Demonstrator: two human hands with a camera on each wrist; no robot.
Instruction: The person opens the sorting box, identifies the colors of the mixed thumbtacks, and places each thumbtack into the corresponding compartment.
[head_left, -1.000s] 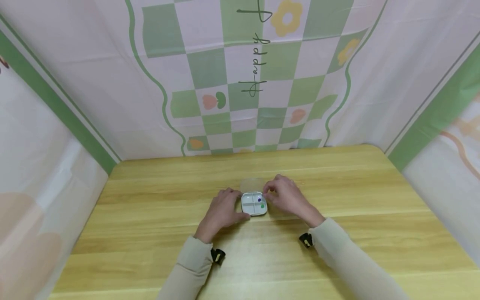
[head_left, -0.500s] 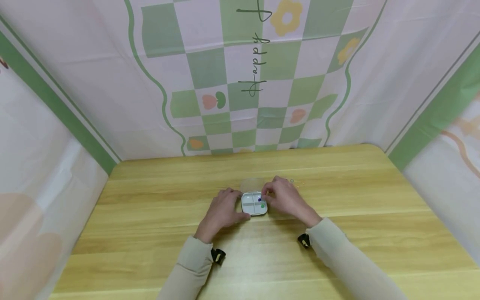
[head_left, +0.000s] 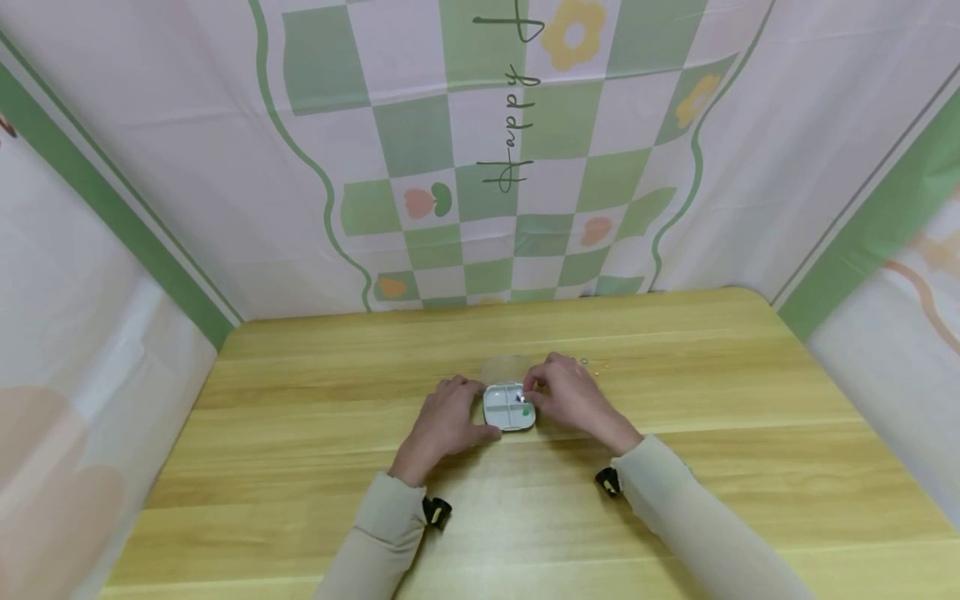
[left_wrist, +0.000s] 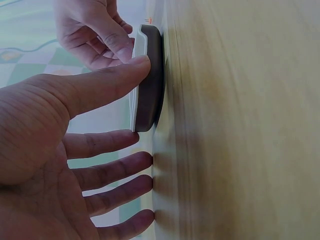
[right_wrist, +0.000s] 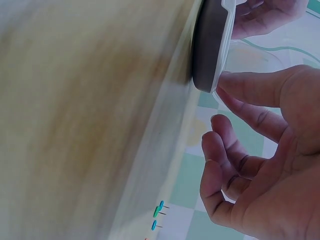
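Observation:
A small pill box with four compartments sits on the table, its clear lid folded open toward the back. A dark blue bit, a whitish bit and a green bit show in its right compartments. My left hand holds the box from the left, thumb at the front edge and index finger at the left side. In the left wrist view the thumb presses its dark side wall. My right hand has thumb and index fingertips together over the back right compartment, other fingers curled. I cannot tell whether they hold the whitish bit.
Several small pushpins, blue and green, lie on the table beside the right hand. In the head view small bits show behind that hand. A patterned curtain hangs along the table's back edge.
The right hand has shifted slightly left, from the box's right edge to over the back right compartment. A whitish bit now shows by the dark blue one. The left hand stays put.

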